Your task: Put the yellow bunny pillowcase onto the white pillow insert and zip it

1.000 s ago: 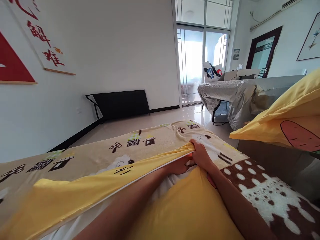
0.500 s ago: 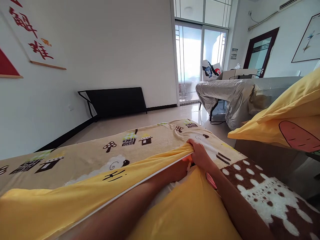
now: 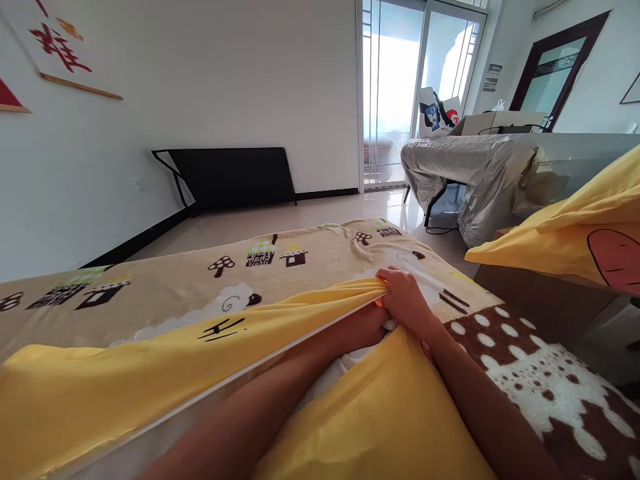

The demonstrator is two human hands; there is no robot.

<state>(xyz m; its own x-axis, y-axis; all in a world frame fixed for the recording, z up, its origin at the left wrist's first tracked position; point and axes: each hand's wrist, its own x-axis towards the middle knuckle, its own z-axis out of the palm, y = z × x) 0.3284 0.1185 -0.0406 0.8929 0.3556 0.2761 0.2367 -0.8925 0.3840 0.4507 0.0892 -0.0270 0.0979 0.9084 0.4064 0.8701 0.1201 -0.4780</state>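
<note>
The right hand (image 3: 409, 297) has its fingers closed on the bunched corner of a yellow case (image 3: 280, 333), pinching the fabric into tight folds. The left forearm runs in under the case's white-edged opening, and the left hand (image 3: 367, 325) lies just beside the right, inside the case; its fingers are mostly hidden, so I cannot tell whether they grip. White cloth (image 3: 357, 360) shows between the case's yellow sides. The case lies across a patterned blanket (image 3: 320, 247), spreading wide toward the near left. Another yellow pillow (image 3: 565, 227) juts in at the right.
</note>
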